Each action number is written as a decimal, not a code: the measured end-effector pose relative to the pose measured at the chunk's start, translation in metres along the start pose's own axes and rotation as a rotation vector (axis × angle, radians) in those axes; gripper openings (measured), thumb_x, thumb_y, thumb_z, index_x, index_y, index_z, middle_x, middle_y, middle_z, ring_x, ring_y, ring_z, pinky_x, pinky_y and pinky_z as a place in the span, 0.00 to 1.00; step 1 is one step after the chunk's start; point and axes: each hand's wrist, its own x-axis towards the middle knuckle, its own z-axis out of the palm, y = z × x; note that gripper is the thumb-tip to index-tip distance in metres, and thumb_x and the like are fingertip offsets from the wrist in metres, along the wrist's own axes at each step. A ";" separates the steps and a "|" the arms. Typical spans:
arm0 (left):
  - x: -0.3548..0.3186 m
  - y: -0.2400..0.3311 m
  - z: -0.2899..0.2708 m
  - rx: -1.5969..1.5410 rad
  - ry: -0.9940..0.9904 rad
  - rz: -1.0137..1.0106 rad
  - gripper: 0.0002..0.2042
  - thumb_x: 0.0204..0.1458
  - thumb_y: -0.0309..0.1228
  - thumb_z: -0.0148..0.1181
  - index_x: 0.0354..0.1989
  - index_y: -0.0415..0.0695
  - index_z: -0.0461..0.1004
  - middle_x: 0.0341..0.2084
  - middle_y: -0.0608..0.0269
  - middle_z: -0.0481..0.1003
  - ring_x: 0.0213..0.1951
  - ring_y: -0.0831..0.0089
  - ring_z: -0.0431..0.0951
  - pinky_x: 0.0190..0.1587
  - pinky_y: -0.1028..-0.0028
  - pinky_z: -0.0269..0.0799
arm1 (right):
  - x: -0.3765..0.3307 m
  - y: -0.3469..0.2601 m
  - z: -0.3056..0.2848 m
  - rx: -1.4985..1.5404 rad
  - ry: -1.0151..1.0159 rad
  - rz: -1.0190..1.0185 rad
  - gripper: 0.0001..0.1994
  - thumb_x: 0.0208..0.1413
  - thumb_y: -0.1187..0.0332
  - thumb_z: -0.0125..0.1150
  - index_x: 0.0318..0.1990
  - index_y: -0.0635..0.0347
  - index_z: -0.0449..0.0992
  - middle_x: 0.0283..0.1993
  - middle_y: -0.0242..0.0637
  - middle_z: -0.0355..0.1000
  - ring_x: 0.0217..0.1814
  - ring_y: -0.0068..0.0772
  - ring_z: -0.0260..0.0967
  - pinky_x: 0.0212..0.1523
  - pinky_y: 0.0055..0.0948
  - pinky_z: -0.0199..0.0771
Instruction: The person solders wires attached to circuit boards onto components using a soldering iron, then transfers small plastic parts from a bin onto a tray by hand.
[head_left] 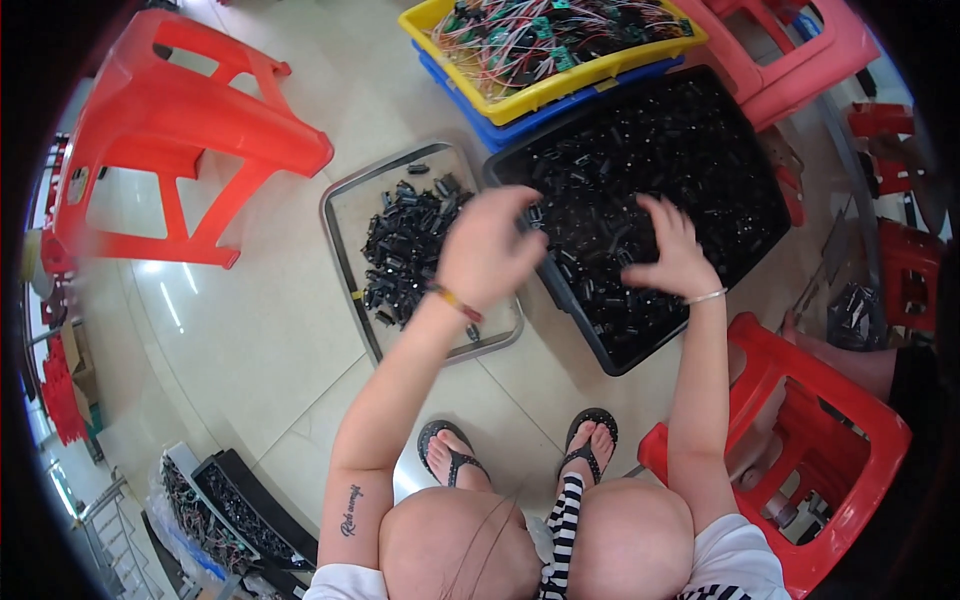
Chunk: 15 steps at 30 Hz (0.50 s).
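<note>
My left hand [487, 248] hovers between the grey metal tray [345, 195] and the big black bin [745, 115], its fingers curled at the bin's near-left rim around what looks like a small black part. My right hand [672, 245] reaches into the black bin with fingers spread over the heap of small black plastic parts [620, 170]. A pile of the same black parts [405, 245] lies in the grey tray, under and left of my left hand. Both wrists wear thin bracelets.
A yellow crate of wired green boards [545, 40] sits on a blue crate behind the bin. Red plastic stools stand at the left [170, 120], upper right [800, 50] and lower right [820, 440]. Trays of parts lie at the lower left [225, 500]. My sandalled feet rest on the tiled floor.
</note>
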 end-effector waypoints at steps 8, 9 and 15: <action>0.028 0.028 0.107 0.730 -0.690 -0.070 0.56 0.28 0.46 0.76 0.69 0.59 0.46 0.64 0.44 0.53 0.65 0.36 0.50 0.57 0.47 0.62 | -0.028 -0.013 0.050 -0.312 0.023 0.091 0.64 0.19 0.54 0.82 0.71 0.35 0.45 0.74 0.45 0.39 0.70 0.72 0.41 0.60 0.69 0.52; 0.038 0.030 0.108 0.705 -0.764 -0.126 0.60 0.26 0.47 0.78 0.70 0.62 0.42 0.66 0.45 0.49 0.67 0.33 0.44 0.57 0.43 0.61 | -0.021 -0.007 0.051 -0.314 0.036 0.094 0.64 0.19 0.54 0.82 0.71 0.35 0.45 0.74 0.45 0.39 0.70 0.72 0.41 0.60 0.69 0.52; 0.036 0.014 0.123 0.440 -0.516 -0.162 0.54 0.21 0.42 0.77 0.65 0.61 0.53 0.60 0.45 0.55 0.63 0.34 0.51 0.52 0.38 0.64 | -0.005 0.001 0.047 -0.167 0.106 0.023 0.59 0.24 0.64 0.79 0.70 0.36 0.49 0.70 0.42 0.50 0.67 0.62 0.49 0.59 0.62 0.60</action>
